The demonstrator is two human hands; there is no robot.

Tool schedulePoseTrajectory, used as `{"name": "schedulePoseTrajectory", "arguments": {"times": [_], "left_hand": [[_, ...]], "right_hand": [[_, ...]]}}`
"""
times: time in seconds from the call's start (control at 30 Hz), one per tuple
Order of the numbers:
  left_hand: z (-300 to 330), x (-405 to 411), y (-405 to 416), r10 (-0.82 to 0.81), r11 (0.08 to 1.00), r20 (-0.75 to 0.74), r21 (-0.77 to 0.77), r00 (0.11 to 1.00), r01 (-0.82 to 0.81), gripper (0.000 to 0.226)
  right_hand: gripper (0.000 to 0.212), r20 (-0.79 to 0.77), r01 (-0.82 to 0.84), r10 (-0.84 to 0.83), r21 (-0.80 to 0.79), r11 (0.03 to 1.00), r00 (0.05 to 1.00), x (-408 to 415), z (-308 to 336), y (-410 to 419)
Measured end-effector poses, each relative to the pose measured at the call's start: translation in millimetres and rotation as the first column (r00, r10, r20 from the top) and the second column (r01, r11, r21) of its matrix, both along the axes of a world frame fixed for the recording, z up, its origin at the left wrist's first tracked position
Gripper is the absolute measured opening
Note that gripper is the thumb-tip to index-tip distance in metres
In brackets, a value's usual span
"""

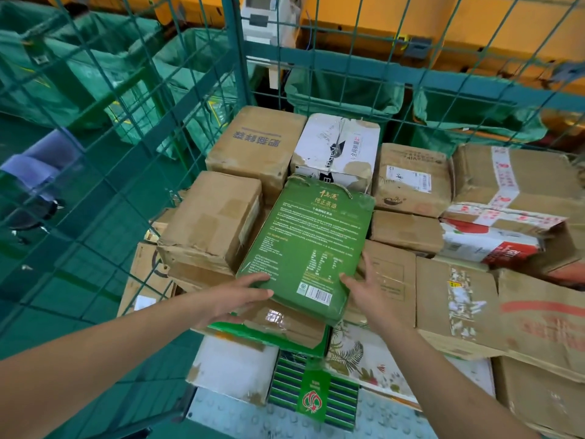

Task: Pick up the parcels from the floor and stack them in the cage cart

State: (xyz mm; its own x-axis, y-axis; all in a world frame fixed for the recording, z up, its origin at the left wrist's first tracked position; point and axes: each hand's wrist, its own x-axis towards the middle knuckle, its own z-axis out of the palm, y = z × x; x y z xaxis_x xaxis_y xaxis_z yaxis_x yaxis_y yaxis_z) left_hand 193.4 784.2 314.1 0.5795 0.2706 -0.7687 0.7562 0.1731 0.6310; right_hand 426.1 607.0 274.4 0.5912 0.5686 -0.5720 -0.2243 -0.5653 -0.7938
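Observation:
A flat green box (308, 242) with rope handles lies tilted on top of the parcels stacked in the green wire cage cart (236, 63). My left hand (234, 299) pinches its near left corner, thumb on top and fingers at the edge below. At the near right corner my right hand (372, 291) touches the box, thumb on the top face and straight fingers spread along its right side. Under the green box, brown cardboard parcels (215, 223) fill the cart, with a white torn box (338, 147) behind it.
More cardboard boxes (456, 302) crowd the right side of the cart. A striped green box (313, 394) and a leaf-print box (357, 350) sit near the front on the studded cart floor (389, 419). Green sacks (95, 74) hang beyond the mesh.

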Motion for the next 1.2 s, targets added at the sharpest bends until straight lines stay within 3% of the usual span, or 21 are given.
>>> {"name": "schedulePoseTrajectory", "arguments": {"times": [0.07, 0.13, 0.2, 0.27, 0.43, 0.67, 0.87, 1.2], "left_hand": [[1, 2, -5, 0.027, 1.0, -0.001, -0.005, 1.0, -0.027, 0.068], [2, 3, -10, 0.038, 0.999, -0.002, 0.0, 0.999, -0.038, 0.07], [2, 4, -13, 0.027, 0.999, -0.004, 0.017, 1.0, -0.027, 0.076], [6, 7, -22, -0.003, 0.998, -0.031, 0.061, 1.0, 0.005, 0.081], [26, 18, -50, -0.005, 0.99, -0.058, 0.139, 0.998, 0.013, 0.074], [59, 50, -94, 0.003, 0.983, 0.047, 0.185, 0.999, -0.012, 0.067], [69, 74, -128, 0.087, 0.985, 0.161, 0.135, 0.983, -0.11, 0.054], [105, 87, -161, -0.213, 0.963, 0.28, 0.224, 0.936, 0.152, 0.055]], "right_hand": [[0.091, -0.1, -0.087, 0.079, -0.073, 0.994, 0.992, -15, 3, -6], [0.087, -0.164, -0.081, 0.073, -0.046, 0.996, 0.984, -18, 5, -9], [0.083, -0.062, 0.012, -0.012, 0.005, 1.0, 0.998, -9, 5, -7], [0.076, -0.069, 0.11, -0.106, 0.059, 0.992, 0.992, 1, 8, -13], [0.034, -0.027, -0.045, 0.046, 0.036, 0.998, 0.999, -5, 33, -40], [0.034, 0.035, -0.083, 0.082, 0.036, 0.996, 0.996, 4, 51, -95], [0.021, -0.054, 0.099, -0.09, 0.184, 0.978, 0.994, 8, 76, -144], [0.024, -0.113, 0.399, -0.383, 0.295, 0.868, 0.917, -38, 102, -218]]}}
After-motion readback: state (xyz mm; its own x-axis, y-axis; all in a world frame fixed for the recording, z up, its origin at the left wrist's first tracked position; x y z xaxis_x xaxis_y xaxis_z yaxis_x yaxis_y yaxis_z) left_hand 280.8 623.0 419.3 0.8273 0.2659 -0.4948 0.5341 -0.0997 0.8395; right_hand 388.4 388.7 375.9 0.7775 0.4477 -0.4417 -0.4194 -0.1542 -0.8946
